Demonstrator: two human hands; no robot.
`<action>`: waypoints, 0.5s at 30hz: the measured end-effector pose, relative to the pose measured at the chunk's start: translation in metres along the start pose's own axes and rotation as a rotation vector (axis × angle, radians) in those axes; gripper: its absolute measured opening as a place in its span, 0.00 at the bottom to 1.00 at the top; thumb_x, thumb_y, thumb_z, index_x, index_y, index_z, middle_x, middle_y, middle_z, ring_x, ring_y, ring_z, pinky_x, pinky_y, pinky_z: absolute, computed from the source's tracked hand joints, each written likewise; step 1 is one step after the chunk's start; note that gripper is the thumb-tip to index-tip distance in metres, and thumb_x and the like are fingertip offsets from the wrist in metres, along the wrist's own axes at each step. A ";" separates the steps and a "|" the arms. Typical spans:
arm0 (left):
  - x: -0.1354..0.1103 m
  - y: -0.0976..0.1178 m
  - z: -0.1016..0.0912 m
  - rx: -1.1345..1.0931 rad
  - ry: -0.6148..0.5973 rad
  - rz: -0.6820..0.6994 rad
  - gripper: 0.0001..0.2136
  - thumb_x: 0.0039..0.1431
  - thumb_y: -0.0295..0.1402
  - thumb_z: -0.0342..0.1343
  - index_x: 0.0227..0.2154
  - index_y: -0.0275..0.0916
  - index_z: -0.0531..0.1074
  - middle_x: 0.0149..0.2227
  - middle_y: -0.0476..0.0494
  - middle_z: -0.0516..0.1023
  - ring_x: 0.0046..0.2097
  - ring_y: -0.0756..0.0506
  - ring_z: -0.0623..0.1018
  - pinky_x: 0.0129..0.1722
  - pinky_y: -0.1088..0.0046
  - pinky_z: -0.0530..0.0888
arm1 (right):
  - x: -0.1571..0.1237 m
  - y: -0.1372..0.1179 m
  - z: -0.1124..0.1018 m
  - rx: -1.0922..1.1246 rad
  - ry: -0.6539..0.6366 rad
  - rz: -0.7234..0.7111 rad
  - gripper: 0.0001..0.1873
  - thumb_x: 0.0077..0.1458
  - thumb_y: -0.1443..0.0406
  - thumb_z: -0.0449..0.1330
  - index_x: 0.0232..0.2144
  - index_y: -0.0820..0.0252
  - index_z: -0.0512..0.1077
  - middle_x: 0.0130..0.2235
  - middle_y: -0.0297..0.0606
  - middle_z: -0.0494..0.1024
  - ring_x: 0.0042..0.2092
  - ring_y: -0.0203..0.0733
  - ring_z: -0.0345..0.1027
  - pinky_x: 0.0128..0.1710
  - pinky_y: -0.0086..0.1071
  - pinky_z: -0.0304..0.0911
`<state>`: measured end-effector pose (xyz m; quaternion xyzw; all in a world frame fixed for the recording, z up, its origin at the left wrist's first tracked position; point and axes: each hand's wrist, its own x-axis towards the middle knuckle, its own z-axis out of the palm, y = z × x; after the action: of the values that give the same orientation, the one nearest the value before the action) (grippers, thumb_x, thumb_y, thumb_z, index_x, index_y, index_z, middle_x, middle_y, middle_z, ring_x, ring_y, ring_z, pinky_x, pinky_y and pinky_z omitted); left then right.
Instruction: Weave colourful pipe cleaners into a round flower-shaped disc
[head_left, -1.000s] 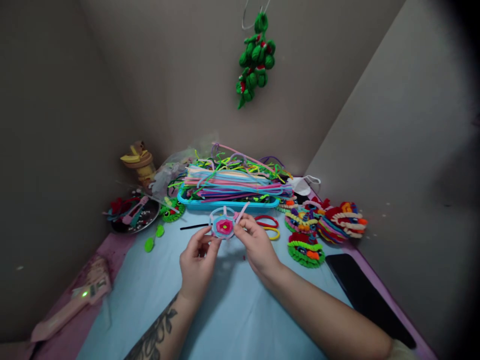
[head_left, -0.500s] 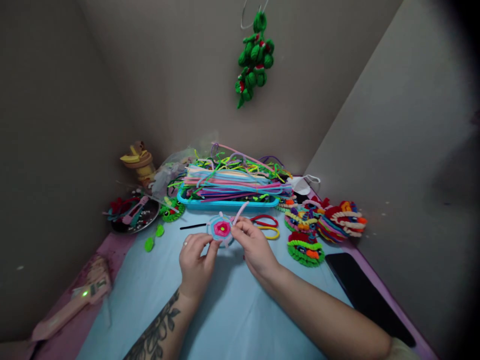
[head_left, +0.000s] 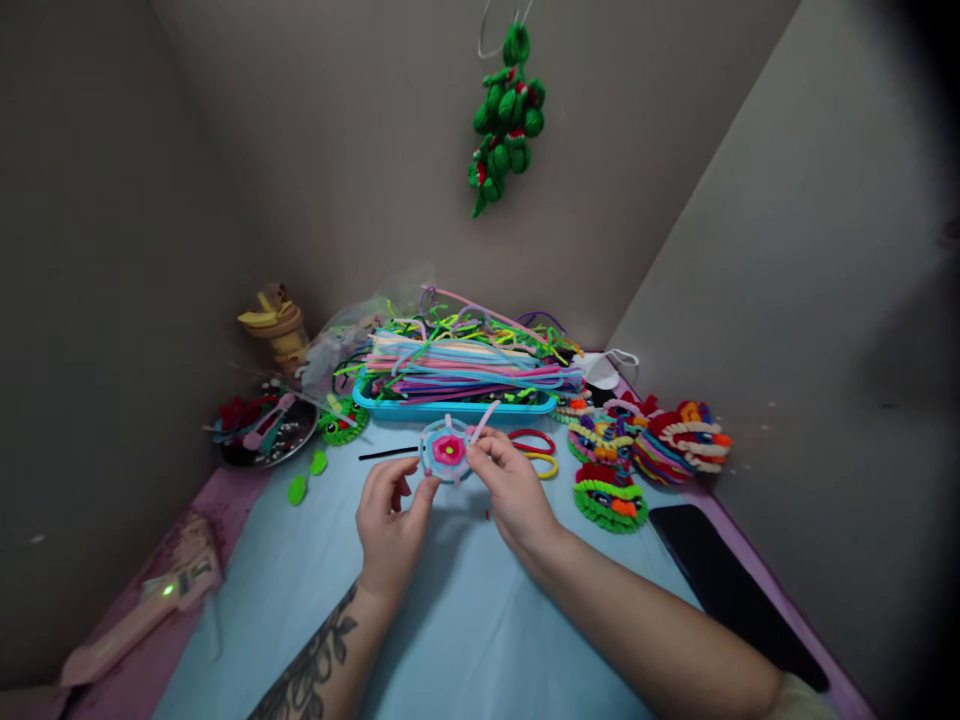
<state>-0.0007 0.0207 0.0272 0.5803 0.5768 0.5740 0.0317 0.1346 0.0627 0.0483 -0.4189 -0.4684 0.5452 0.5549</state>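
A small round woven disc (head_left: 448,451) of pipe cleaners, light blue outside with a pink ring and a yellow-green centre, is held just above the light blue table mat (head_left: 450,620). My left hand (head_left: 390,525) pinches its lower left edge. My right hand (head_left: 510,490) pinches its right edge, where a loose pale pink pipe cleaner end (head_left: 484,420) sticks up.
A blue tray (head_left: 450,405) heaped with coloured pipe cleaners stands behind the disc. Finished woven pieces (head_left: 649,445) lie at the right, red and yellow loops (head_left: 536,450) beside them. A black phone (head_left: 735,600), a pink glue gun (head_left: 142,610) and a dark bowl (head_left: 262,430) flank the mat. A green ornament (head_left: 506,115) hangs overhead.
The disc dipped and tilted half a second ago, then came back up to nearly its first position. Both hands kept hold of it.
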 end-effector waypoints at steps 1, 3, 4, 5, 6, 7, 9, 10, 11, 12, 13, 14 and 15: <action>-0.002 0.001 -0.001 -0.001 0.021 -0.014 0.08 0.52 0.33 0.60 0.35 0.38 0.71 0.28 0.50 0.72 0.25 0.53 0.69 0.24 0.77 0.67 | 0.000 0.000 0.000 -0.009 0.009 -0.003 0.13 0.47 0.56 0.62 0.19 0.59 0.69 0.40 0.38 0.67 0.47 0.44 0.61 0.49 0.36 0.55; -0.005 0.002 -0.001 -0.009 0.007 0.006 0.06 0.53 0.32 0.60 0.33 0.38 0.71 0.26 0.51 0.73 0.24 0.53 0.69 0.23 0.78 0.67 | 0.000 0.002 0.000 -0.018 0.016 -0.004 0.14 0.47 0.56 0.62 0.20 0.59 0.68 0.40 0.38 0.68 0.47 0.44 0.60 0.49 0.35 0.54; -0.006 0.003 -0.001 -0.014 -0.022 0.034 0.05 0.53 0.31 0.59 0.33 0.38 0.72 0.26 0.50 0.74 0.24 0.53 0.69 0.24 0.78 0.67 | 0.000 0.003 0.000 -0.017 0.014 -0.005 0.14 0.47 0.56 0.62 0.20 0.58 0.68 0.40 0.38 0.68 0.47 0.44 0.60 0.50 0.35 0.54; -0.008 0.004 -0.001 -0.020 -0.063 0.062 0.04 0.53 0.31 0.59 0.32 0.38 0.72 0.26 0.50 0.75 0.24 0.53 0.70 0.25 0.78 0.67 | -0.001 0.004 0.001 -0.014 0.012 -0.008 0.13 0.47 0.56 0.62 0.20 0.58 0.68 0.39 0.38 0.68 0.48 0.44 0.60 0.50 0.35 0.54; -0.008 0.005 -0.001 -0.026 -0.106 0.081 0.03 0.54 0.30 0.59 0.32 0.39 0.73 0.27 0.49 0.76 0.25 0.52 0.71 0.25 0.77 0.68 | -0.001 0.005 0.001 -0.008 0.012 -0.014 0.13 0.48 0.56 0.62 0.20 0.58 0.68 0.39 0.38 0.68 0.48 0.44 0.60 0.49 0.35 0.54; -0.008 0.006 0.000 -0.034 -0.141 0.086 0.02 0.54 0.30 0.58 0.31 0.39 0.74 0.27 0.48 0.76 0.25 0.52 0.71 0.26 0.77 0.68 | -0.002 0.006 0.002 -0.002 0.015 -0.024 0.13 0.48 0.57 0.62 0.21 0.58 0.68 0.39 0.38 0.68 0.47 0.44 0.59 0.49 0.35 0.55; -0.007 0.008 0.001 -0.050 -0.184 0.049 0.03 0.55 0.31 0.57 0.31 0.39 0.75 0.27 0.48 0.75 0.26 0.51 0.71 0.26 0.76 0.68 | -0.002 0.007 0.002 -0.001 0.021 -0.047 0.12 0.48 0.57 0.61 0.21 0.58 0.68 0.39 0.38 0.68 0.47 0.44 0.59 0.49 0.36 0.55; -0.006 0.009 0.001 -0.060 -0.198 0.016 0.04 0.55 0.32 0.56 0.31 0.39 0.76 0.26 0.48 0.74 0.25 0.51 0.70 0.26 0.76 0.67 | -0.003 0.008 0.002 -0.004 0.022 -0.058 0.12 0.49 0.57 0.61 0.22 0.58 0.68 0.39 0.38 0.68 0.47 0.44 0.59 0.48 0.36 0.55; -0.005 0.010 0.002 -0.074 -0.203 -0.023 0.05 0.55 0.32 0.56 0.31 0.39 0.76 0.25 0.48 0.73 0.25 0.51 0.69 0.25 0.76 0.66 | -0.003 0.009 0.002 -0.005 0.022 -0.065 0.12 0.49 0.57 0.61 0.22 0.58 0.69 0.39 0.38 0.68 0.47 0.44 0.59 0.48 0.35 0.56; -0.004 0.010 0.002 -0.091 -0.207 -0.068 0.06 0.55 0.33 0.56 0.30 0.39 0.76 0.24 0.49 0.71 0.25 0.51 0.69 0.25 0.76 0.65 | -0.004 0.009 0.003 -0.005 0.018 -0.068 0.12 0.49 0.57 0.61 0.22 0.58 0.69 0.40 0.38 0.68 0.47 0.43 0.59 0.48 0.34 0.56; -0.003 0.010 0.003 -0.112 -0.214 -0.114 0.06 0.55 0.34 0.56 0.28 0.38 0.76 0.23 0.50 0.69 0.24 0.51 0.68 0.24 0.77 0.65 | -0.004 0.010 0.003 -0.004 0.013 -0.065 0.12 0.49 0.57 0.61 0.22 0.58 0.69 0.41 0.38 0.67 0.47 0.43 0.59 0.47 0.34 0.57; -0.003 0.010 0.003 -0.135 -0.228 -0.162 0.08 0.55 0.35 0.56 0.26 0.38 0.75 0.22 0.50 0.67 0.24 0.51 0.67 0.25 0.77 0.64 | -0.005 0.011 0.003 -0.002 0.007 -0.059 0.11 0.49 0.57 0.61 0.22 0.58 0.69 0.41 0.38 0.67 0.47 0.43 0.60 0.46 0.33 0.57; -0.003 0.011 0.003 -0.159 -0.243 -0.210 0.09 0.55 0.35 0.56 0.23 0.37 0.74 0.21 0.51 0.66 0.25 0.51 0.66 0.25 0.77 0.64 | -0.006 0.012 0.003 -0.004 0.002 -0.051 0.11 0.49 0.58 0.61 0.23 0.58 0.69 0.41 0.38 0.67 0.47 0.43 0.60 0.45 0.32 0.57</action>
<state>0.0091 0.0171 0.0319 0.5778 0.5790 0.5370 0.2064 0.1290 0.0572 0.0374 -0.4082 -0.4794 0.5295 0.5684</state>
